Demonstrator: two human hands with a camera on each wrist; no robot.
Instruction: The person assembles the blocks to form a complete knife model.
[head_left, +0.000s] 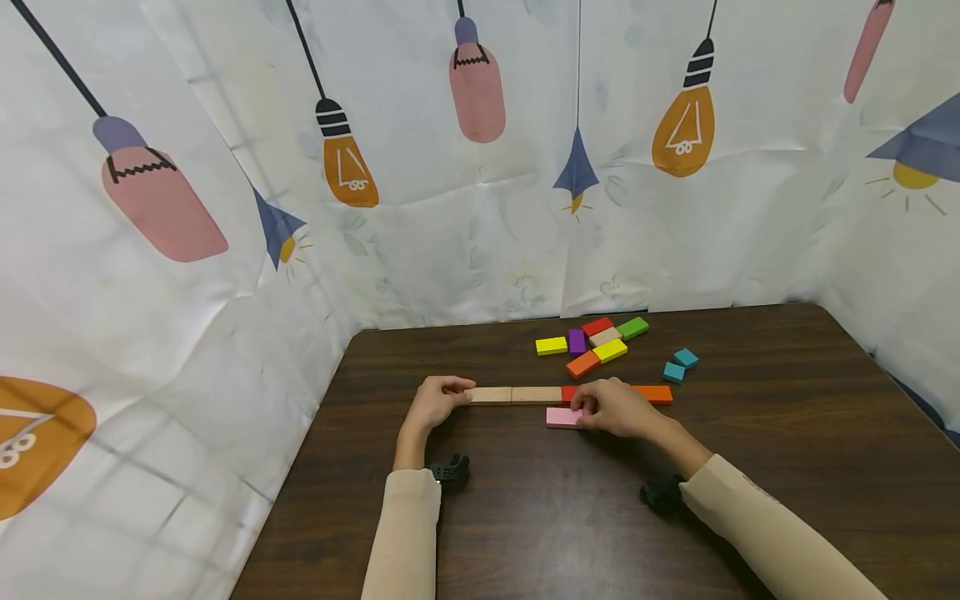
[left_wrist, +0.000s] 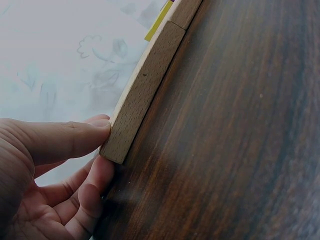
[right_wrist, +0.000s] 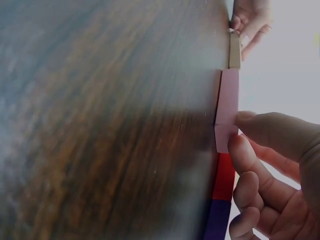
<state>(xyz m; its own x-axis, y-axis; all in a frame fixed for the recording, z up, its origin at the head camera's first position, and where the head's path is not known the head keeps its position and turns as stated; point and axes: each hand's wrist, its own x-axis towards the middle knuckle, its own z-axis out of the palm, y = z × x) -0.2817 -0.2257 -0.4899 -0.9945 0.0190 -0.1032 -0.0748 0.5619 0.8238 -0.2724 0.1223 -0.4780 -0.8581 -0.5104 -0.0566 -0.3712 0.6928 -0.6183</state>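
Observation:
A straight row of blocks lies across the table: two plain wooden blocks on the left, a red block, a purple block and an orange block to the right. My left hand holds the outer end of the leftmost wooden block with thumb and fingertips. In front of the row lies a pink block, its long side parallel to it. Its right end is pinched between the thumb and finger of my right hand, which covers part of the row in the head view.
Behind the row lie several loose blocks: yellow, purple, red, wooden, green and orange. Two blue blocks are at the right. A patterned curtain hangs along the table's back edge.

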